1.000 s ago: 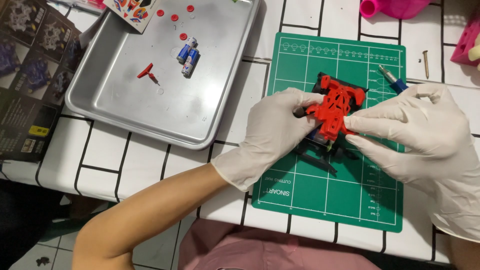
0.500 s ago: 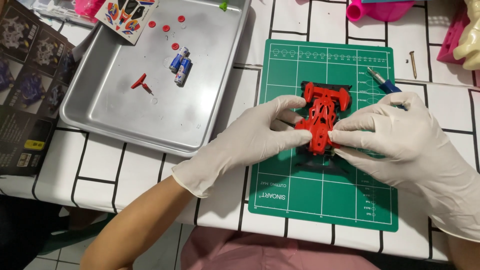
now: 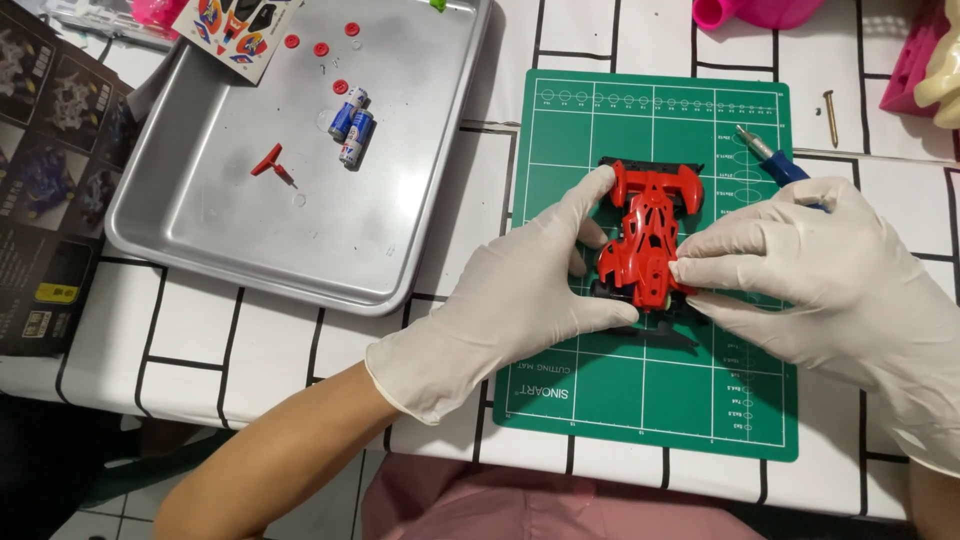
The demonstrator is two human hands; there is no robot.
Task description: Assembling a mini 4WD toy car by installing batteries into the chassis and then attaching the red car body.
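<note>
Near the middle of the frame, both white-gloved hands close on a small red plastic toy racing car [image 3: 648,240] that sits on a green gridded cutting mat [image 3: 640,400]. The left hand [image 3: 510,300] cups the car from the left side, its index finger stretched up to the rear wing and its thumb lying under the nose — a grip that seems meant to keep the body from sliding. The right hand [image 3: 830,280] comes in from the right, thumb and fingertips pinching the lower right edge of the red shell where it meets the black chassis, as if pressing the two together. Both grips are closed on the car, not spread.

Just above the right hand, partly hidden by it, lies a blue-handled screwdriver [image 3: 775,160], and a little farther up a single brass screw [image 3: 830,105] rests on the white tiled counter [image 3: 200,330].

In the upper left stands a shallow metal tray [image 3: 290,270], apparently used to keep loose parts from rolling off. It holds two blue-and-silver batteries [image 3: 352,125], a small red T-shaped tool [image 3: 270,163] and a few red round buttons [image 3: 320,48]. A printed sticker sheet [image 3: 232,30] overlaps the tray's top edge — and a dark cardboard box [image 3: 45,180] lies at the far left.
</note>
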